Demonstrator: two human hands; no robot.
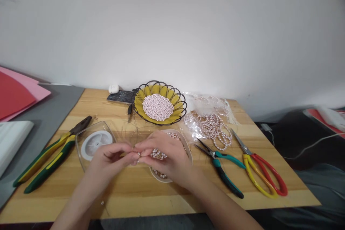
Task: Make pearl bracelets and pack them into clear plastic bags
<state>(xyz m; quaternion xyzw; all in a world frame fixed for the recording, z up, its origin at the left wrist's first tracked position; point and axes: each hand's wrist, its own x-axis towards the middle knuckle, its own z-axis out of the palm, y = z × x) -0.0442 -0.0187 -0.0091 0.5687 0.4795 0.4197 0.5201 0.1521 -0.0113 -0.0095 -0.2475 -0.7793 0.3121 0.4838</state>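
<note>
Near the middle of the wooden table, my left hand [113, 158] and my right hand [169, 156] meet fingertip to fingertip. A small cluster of pearly and gold beads [158, 154] sits within the curl of my right hand, its fingers closed on it. My left thumb and forefinger pinch the end of this beadwork, where a tiny bead and perhaps thin thread show; the detail is too small to make out. Beneath my right hand stands a pale bowl [188, 147], partly hidden, with strung beads inside. Behind my left hand lies a white spool [93, 143] in a clear tray [79, 151].
A yellow basket [140, 104] of pink beads stands at the back beside a phone [121, 96]. Green-yellow pliers [54, 154] lie left. To the right are bead strands [212, 125] on plastic, teal pliers [219, 161] and red-yellow scissors [258, 169].
</note>
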